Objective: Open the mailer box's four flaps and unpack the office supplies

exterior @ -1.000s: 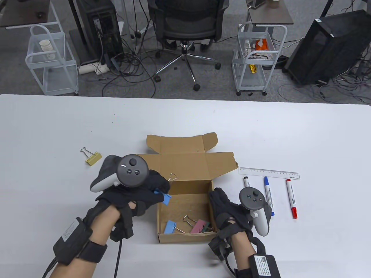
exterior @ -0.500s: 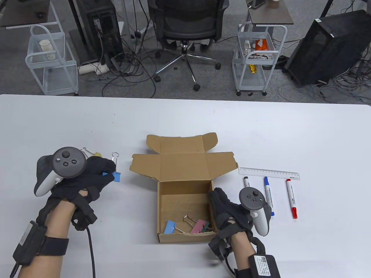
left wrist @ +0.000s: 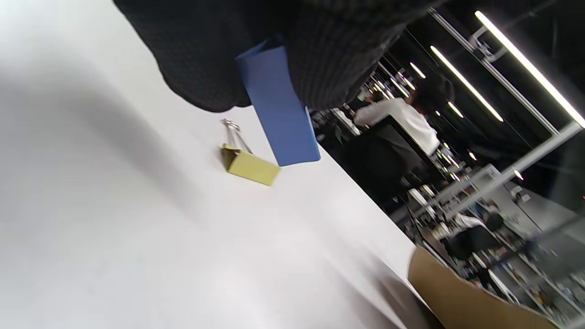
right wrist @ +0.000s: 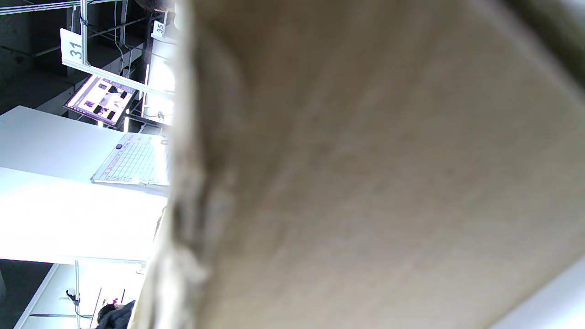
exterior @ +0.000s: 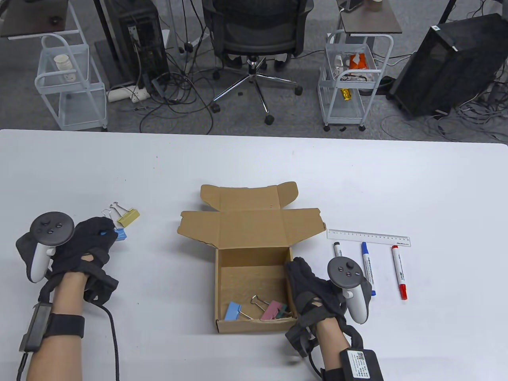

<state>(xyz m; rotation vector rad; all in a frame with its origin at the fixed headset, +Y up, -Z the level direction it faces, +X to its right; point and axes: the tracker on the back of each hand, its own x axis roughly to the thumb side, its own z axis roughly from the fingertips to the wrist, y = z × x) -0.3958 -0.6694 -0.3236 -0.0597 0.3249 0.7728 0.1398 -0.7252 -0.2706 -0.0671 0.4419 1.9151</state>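
The brown mailer box (exterior: 254, 274) stands open at the table's middle, its flaps folded back. Inside lie a blue binder clip (exterior: 233, 310) and a pink binder clip (exterior: 271, 310). My left hand (exterior: 93, 238) pinches a blue binder clip (exterior: 120, 234) at the table's left, just beside a yellow binder clip (exterior: 127, 218); the left wrist view shows the blue clip (left wrist: 279, 114) held above the table near the yellow clip (left wrist: 249, 164). My right hand (exterior: 307, 283) rests against the box's right wall; cardboard (right wrist: 365, 173) fills the right wrist view.
A clear ruler (exterior: 368, 237) and three markers, black (exterior: 338, 249), blue (exterior: 368, 268) and red (exterior: 399, 272), lie right of the box. Carts, a chair and cables stand on the floor beyond the table's far edge.
My left hand carried the blue binder clip out of the box and leftward, down next to the yellow clip. My right hand has not moved.
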